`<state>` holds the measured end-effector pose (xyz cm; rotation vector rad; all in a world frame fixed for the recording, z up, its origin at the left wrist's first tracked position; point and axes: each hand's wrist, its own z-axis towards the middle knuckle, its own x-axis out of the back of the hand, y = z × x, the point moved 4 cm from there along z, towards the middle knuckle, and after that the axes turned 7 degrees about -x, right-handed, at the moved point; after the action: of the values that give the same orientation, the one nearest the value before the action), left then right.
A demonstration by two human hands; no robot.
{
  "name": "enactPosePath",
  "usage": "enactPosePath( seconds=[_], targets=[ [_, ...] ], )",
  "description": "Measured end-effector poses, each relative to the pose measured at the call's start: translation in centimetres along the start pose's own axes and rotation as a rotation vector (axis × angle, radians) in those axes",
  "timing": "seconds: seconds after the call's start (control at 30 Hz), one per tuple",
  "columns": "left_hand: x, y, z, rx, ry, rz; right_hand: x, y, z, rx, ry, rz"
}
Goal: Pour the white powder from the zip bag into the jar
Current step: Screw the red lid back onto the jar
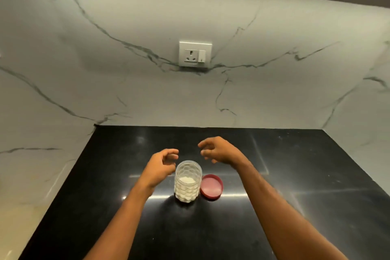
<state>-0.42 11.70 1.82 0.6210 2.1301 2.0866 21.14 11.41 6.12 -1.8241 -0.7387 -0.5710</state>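
Note:
A clear plastic jar with a honeycomb pattern stands open on the black countertop, about half full of white powder. Its red lid lies upside down just to the right, touching or nearly touching the jar. My left hand hovers beside the jar's upper left with fingers loosely curled, holding nothing. My right hand hangs above and behind the jar to the right, fingers loosely curled and empty. No zip bag is in view.
The black stone countertop is bounded by marble walls at the back and on both sides. A white wall socket sits on the back wall above the counter.

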Motion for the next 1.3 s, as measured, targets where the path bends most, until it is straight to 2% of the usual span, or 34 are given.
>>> enactPosePath(
  seconds=[0.17,0.3,0.57,0.67,0.9,1.13,1.3],
  targets=[
    [-1.8,-4.2,-1.6,0.059,-0.111,0.040,-1.6,5.8,-1.6,-0.096,0.059,0.049],
    [-3.7,-7.2,-2.3,-0.002,-0.178,0.011,-4.9,8.8,-2.2,-0.145,0.097,-0.035],
    [-7.1,-8.9,-1.6,-0.179,-0.001,0.043,-11.0,12.2,-1.8,-0.270,0.285,-0.186],
    [-7.3,-9.0,-1.2,-0.186,0.084,0.069,-11.5,12.3,-1.3,-0.275,0.380,-0.154],
    [-6.9,-9.3,-0.4,-0.126,0.152,0.144,-9.0,11.2,-1.3,-0.204,0.383,-0.131],
    [-6.5,-7.2,1.0,-0.166,0.065,0.191,-2.5,6.8,-2.7,-0.010,0.273,-0.257],
    [-6.7,-5.5,1.4,-0.235,-0.006,0.167,0.4,3.2,-4.3,0.152,0.182,-0.230]
  ],
)
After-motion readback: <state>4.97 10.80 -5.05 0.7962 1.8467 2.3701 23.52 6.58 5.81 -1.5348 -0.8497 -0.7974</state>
